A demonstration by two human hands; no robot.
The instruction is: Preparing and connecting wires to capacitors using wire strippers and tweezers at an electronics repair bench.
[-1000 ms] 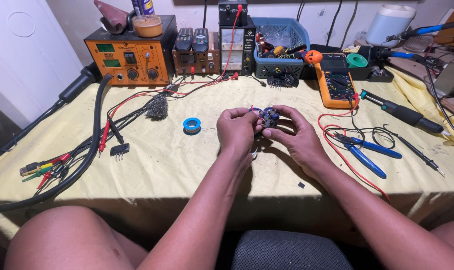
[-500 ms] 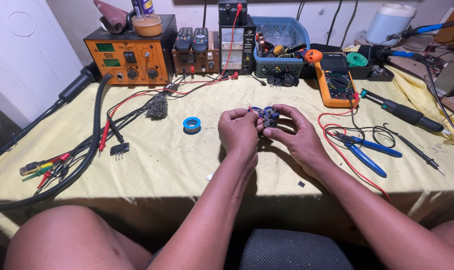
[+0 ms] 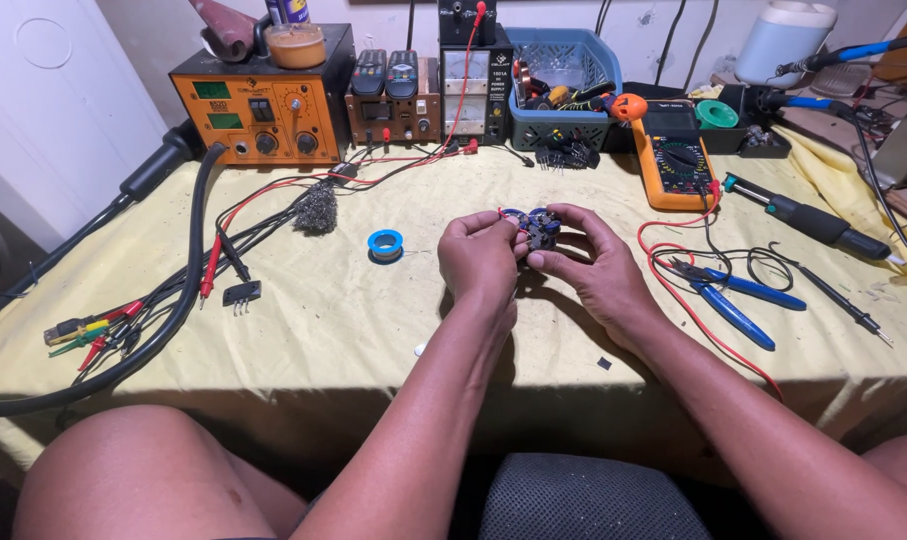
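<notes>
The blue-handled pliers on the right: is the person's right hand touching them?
Apart. In the head view the right hand is on the small circuit board, and bare yellow cloth shows between it and the blue-handled pliers.

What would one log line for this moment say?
left hand: holds small circuit board | right hand: pinches same board | nearby: blue solder spool, blue-handled pliers
</notes>
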